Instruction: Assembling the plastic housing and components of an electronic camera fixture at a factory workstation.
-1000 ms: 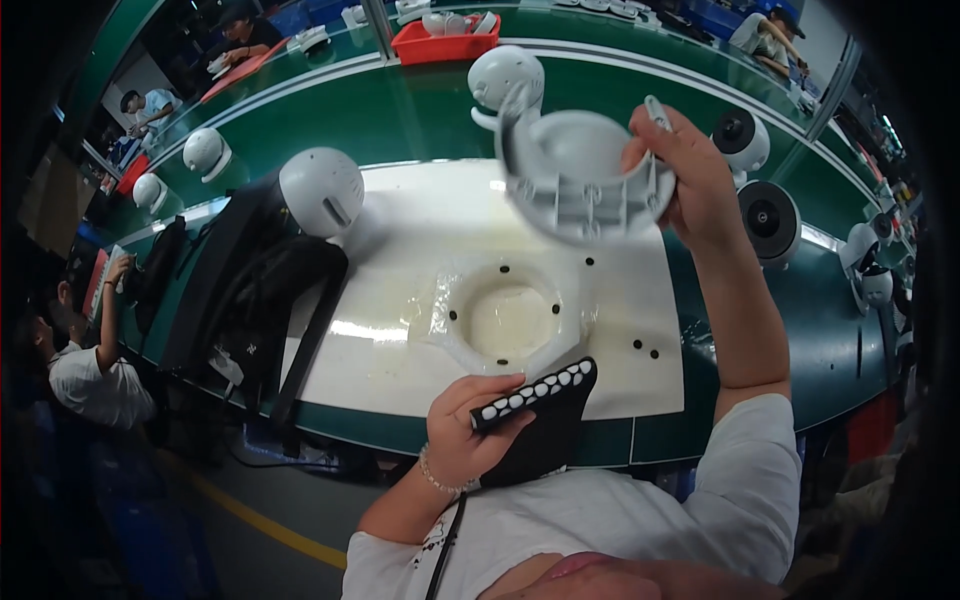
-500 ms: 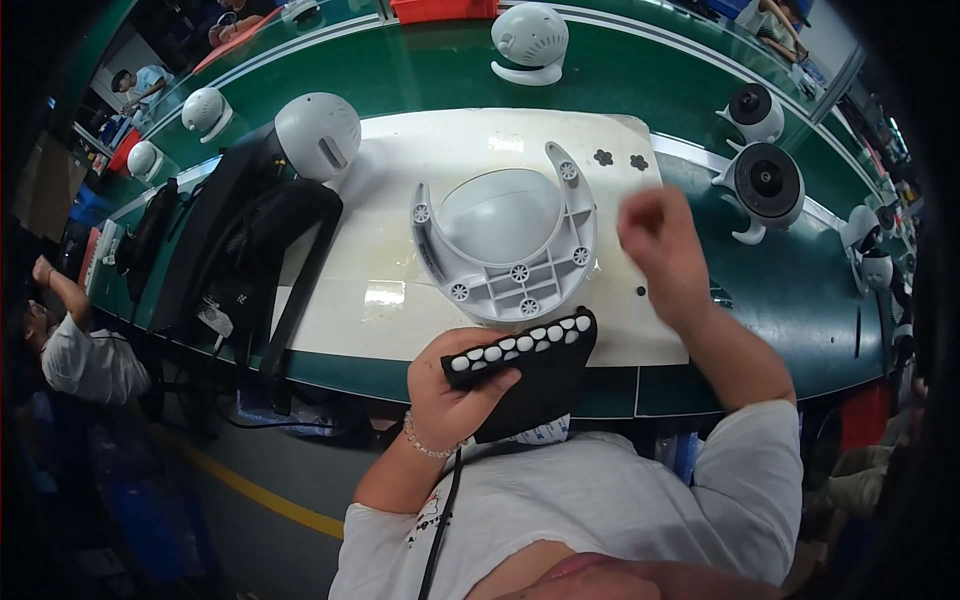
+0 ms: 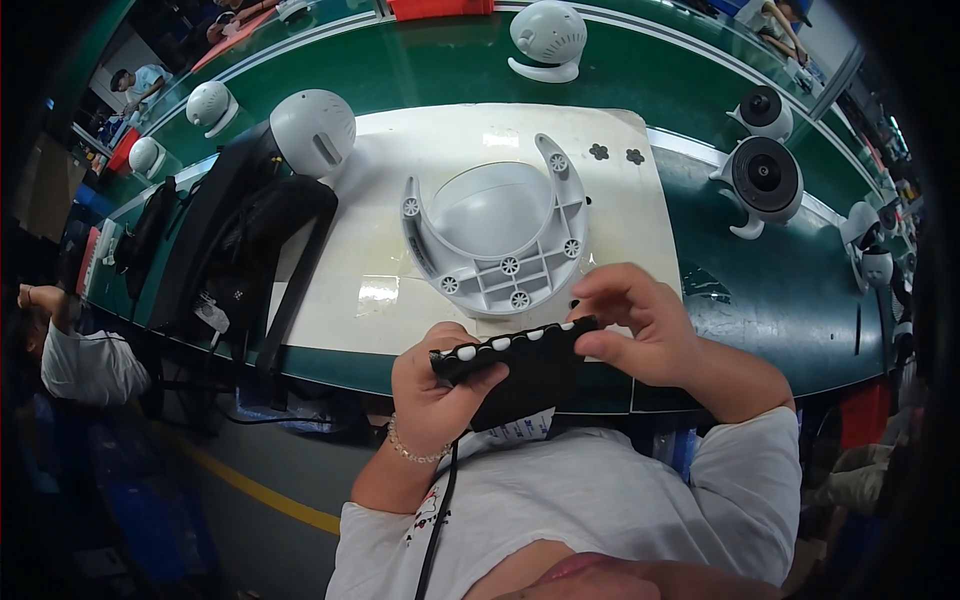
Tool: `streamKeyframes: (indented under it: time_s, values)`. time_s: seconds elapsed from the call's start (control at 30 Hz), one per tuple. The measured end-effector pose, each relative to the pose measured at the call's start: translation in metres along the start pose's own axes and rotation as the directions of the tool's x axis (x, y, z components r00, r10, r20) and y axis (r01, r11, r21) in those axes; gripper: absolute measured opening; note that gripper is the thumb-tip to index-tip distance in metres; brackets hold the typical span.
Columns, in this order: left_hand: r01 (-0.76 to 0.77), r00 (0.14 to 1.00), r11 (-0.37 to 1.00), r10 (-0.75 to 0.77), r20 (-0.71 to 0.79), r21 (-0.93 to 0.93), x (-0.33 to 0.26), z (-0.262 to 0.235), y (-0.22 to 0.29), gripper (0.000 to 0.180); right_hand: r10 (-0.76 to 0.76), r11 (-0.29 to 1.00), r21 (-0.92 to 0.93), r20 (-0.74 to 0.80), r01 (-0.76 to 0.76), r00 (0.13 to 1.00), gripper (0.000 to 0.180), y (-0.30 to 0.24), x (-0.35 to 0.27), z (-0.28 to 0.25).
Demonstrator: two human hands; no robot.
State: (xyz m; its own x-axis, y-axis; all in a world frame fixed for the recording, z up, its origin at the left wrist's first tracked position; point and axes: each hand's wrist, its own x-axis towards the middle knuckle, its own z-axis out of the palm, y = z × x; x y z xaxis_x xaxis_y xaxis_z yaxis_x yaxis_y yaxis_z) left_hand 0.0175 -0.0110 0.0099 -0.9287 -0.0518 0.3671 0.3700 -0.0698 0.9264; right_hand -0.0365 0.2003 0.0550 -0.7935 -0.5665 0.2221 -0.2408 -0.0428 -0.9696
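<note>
In my left hand [image 3: 428, 385] is a black sheet [image 3: 530, 377] with a row of white rounded pads along its bent upper edge; the thumb presses on the front. My right hand [image 3: 645, 325] is at the sheet's right end, thumb at the front edge and fingertips at the back, partly hidden. Just beyond the sheet, a light grey crescent-shaped plastic base [image 3: 510, 290] lies with its ribbed underside up, around a smooth grey rounded housing [image 3: 492, 212]. Round recesses with spokes dot the base.
A white mat [image 3: 370, 230] covers part of the green bench. Black padded bags [image 3: 225, 240] and a white round housing [image 3: 313, 132] stand left. Two dark flower-shaped pieces [image 3: 617, 155] lie at the mat's far right. Camera-like units [image 3: 764, 180] stand right, another white unit [image 3: 548, 42] behind.
My right hand has come down and left from beside the mat's right edge to the end of the black sheet. The sheet has tilted, with less of its white pads showing.
</note>
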Motion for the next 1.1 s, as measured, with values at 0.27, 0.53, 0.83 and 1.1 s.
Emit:
streamKeyframes:
  time_s: [0.27,0.53,0.83,1.1]
  values:
    - [-0.155,0.988,0.977,0.155,0.011,0.148,0.001,0.002,-0.001,0.018,-0.528,0.662,-0.505,0.21,0.554,0.823,0.021,-0.002,0.009,-0.016]
    - [-0.23,0.973,0.946,0.222,0.059,0.229,0.005,0.001,0.001,0.019,-0.546,0.744,-0.435,0.042,0.508,0.837,0.027,-0.004,0.012,0.0]
    - [-0.26,0.965,0.918,0.25,0.075,0.298,0.004,0.002,-0.003,0.02,-0.808,0.455,-0.387,0.2,0.802,0.554,0.032,0.003,0.015,0.005]
    - [-0.276,0.96,0.896,0.239,0.147,0.347,0.005,0.001,0.001,0.019,-0.845,0.215,-0.416,0.375,0.884,0.382,0.028,0.002,0.021,0.016]
